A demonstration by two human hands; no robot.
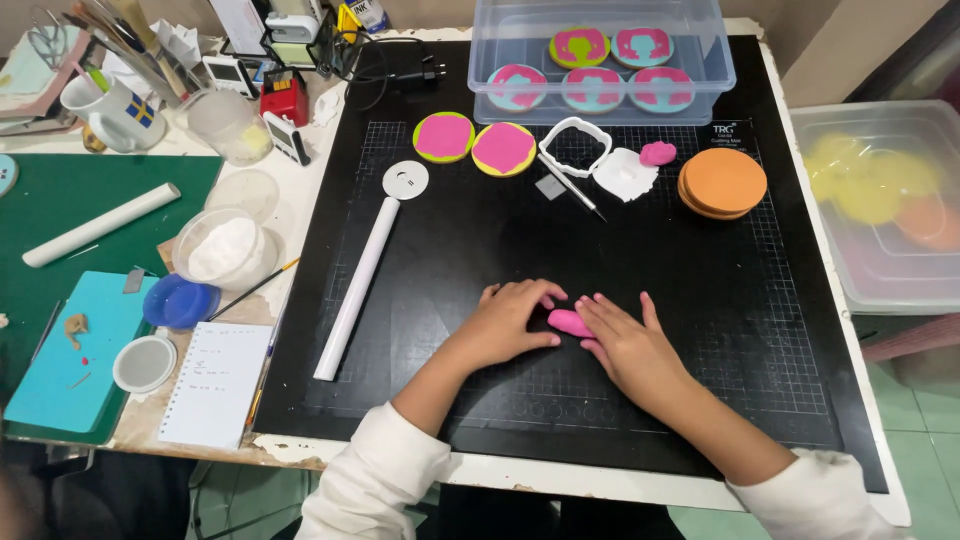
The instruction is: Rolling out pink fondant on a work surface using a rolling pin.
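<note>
Pressing pink clay (568,322) on black mat (420,300), mid-surface; left hand (510,325) and right hand (628,345) flat on lump, fingers spread, not gripping; shaping step likely; next needs even pressure

Craft clutter on the tabletop (300,215)

White roller (357,290) left, orange discs (722,183) right, clear tub (600,62) behind, notepad (215,382) by the green mat (60,200).

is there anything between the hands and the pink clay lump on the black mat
Nothing visible. The left hand and the right hand both press directly on the pink clay lump, which lies on the black cutting mat. The nearest other thing, the white rolling pin, lies apart, off to the left.
</note>
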